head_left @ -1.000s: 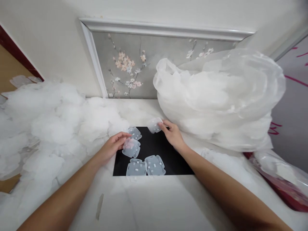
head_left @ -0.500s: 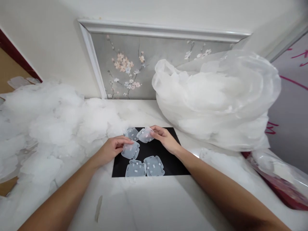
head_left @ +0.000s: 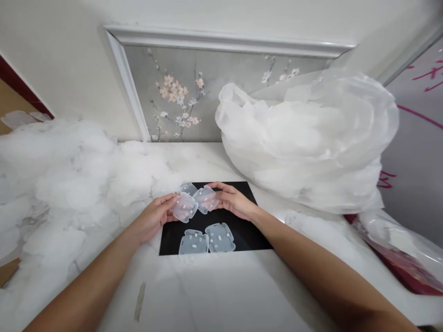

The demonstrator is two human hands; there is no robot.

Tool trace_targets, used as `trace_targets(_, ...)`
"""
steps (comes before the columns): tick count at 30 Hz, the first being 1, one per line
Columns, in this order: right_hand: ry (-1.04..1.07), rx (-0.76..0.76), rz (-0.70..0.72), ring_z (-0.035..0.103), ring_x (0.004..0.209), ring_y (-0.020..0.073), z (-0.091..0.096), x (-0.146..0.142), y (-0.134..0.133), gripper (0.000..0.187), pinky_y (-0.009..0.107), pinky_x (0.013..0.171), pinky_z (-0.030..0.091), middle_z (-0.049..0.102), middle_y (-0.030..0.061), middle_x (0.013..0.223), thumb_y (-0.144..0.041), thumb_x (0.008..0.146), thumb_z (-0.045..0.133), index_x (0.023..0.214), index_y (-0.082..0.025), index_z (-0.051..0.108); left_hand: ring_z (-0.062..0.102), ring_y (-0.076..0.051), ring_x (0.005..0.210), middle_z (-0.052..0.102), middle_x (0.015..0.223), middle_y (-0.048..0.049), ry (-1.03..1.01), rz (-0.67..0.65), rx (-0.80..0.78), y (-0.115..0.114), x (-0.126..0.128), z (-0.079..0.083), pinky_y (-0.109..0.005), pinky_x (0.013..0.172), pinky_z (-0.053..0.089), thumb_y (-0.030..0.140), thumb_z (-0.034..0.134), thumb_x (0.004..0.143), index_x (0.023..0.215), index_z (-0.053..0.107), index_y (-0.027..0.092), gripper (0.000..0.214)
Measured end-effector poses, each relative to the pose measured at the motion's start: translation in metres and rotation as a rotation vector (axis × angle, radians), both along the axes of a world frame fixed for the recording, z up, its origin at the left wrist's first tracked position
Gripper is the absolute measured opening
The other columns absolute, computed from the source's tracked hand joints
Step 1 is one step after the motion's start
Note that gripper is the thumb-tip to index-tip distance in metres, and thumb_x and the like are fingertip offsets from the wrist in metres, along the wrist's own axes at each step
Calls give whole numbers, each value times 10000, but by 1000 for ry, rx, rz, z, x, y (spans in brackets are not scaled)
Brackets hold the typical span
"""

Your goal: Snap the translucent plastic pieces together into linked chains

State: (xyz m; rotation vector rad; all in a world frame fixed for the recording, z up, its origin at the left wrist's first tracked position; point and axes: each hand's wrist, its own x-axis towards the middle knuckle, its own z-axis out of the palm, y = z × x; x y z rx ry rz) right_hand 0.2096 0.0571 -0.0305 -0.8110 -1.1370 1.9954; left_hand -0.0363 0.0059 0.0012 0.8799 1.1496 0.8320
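Note:
My left hand (head_left: 159,216) pinches a translucent plastic piece (head_left: 185,207) with rounded notched edges and small white studs, thumb on top and fingers beneath. A second, similar translucent piece (head_left: 206,200) is gripped at its right edge by my right hand (head_left: 232,199). The two pieces meet or overlap at their neighbouring edges, above a black mat (head_left: 242,230). Behind them, another translucent piece (head_left: 188,188) lies partly hidden on the mat. Two more pieces, a left one (head_left: 194,242) and a right one (head_left: 220,238), rest side by side near the mat's front edge.
A large heap of translucent pieces (head_left: 69,180) covers the table's left side. On the right stands a bulging clear plastic bag (head_left: 304,147). Another plastic-wrapped bundle (head_left: 398,244) lies at the far right. A framed floral panel (head_left: 187,97) is on the wall behind.
My left hand has lifted its piece from the mat and brought it up against the right hand's piece. The right hand's piece has moved slightly down and left. The view has shifted a little.

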Motion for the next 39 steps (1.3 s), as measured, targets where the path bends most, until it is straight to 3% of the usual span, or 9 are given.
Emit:
trace_targets(9,-23,33,-1,676,679,133,1,2,-1,272,294,692,561,705,6,838,-273,781,692,1027,-207,596,686,-221,876,743,917,-91,-24,-14,-7,-1,-2,6,-358,825,534,484,662,820,1005,668,157,376)
trace_targets(12,-113,116,166,588,563,94,10,9,-3,255,218,552,486,636,-30,691,-388,763,740,842,-188,603,666,-189,757,722,818,-29,88,-273,20,-11,-1,14,-319,730,511,387,734,768,1009,659,212,307)
trace_targets(15,-323,423,500,564,621,109,26,15,-8,279,230,576,471,613,-11,729,-432,723,772,756,-179,658,612,-179,718,669,795,-14,331,-575,177,-23,6,20,-298,684,467,338,709,767,876,708,226,157)
trace_targets(17,-464,715,555,574,711,138,34,14,-12,240,254,643,481,598,3,774,-420,705,791,765,-202,713,594,-202,796,639,883,-21,533,-593,369,-28,11,22,-306,716,454,325,740,716,860,733,244,166)
trace_targets(21,-669,1002,191,597,736,159,23,-2,-13,118,294,697,502,596,36,862,-273,878,628,903,-216,728,571,-230,864,589,906,-31,809,-375,612,-20,4,16,-334,760,443,346,679,786,892,702,248,146)
trace_targets(24,-835,1247,-8,620,901,209,2,-20,-8,251,353,817,517,616,97,1090,-131,918,509,1077,-206,687,555,-244,883,572,863,-39,1021,-242,719,-5,-13,8,-349,756,429,265,617,832,868,678,229,79)
trace_targets(30,-1086,1556,-23,614,844,219,-11,-35,-1,183,372,791,499,694,99,953,-125,934,499,925,-169,677,525,-209,801,542,784,-36,1186,-392,896,9,-23,0,-325,688,421,222,528,879,673,605,194,222)
trace_targets(35,-979,1526,-52,614,978,239,-3,-22,3,124,387,843,480,708,85,1035,-98,884,552,926,-183,632,538,-199,849,588,845,-40,1066,-360,1013,1,-12,3,-326,767,448,191,497,872,723,593,201,177)
trace_targets(39,-883,1477,41,626,988,215,-6,-19,6,221,374,874,483,697,80,1065,-152,898,586,1115,-196,587,595,-210,911,610,997,-35,903,-509,836,-5,-11,7,-334,794,470,248,594,829,844,617,222,38)
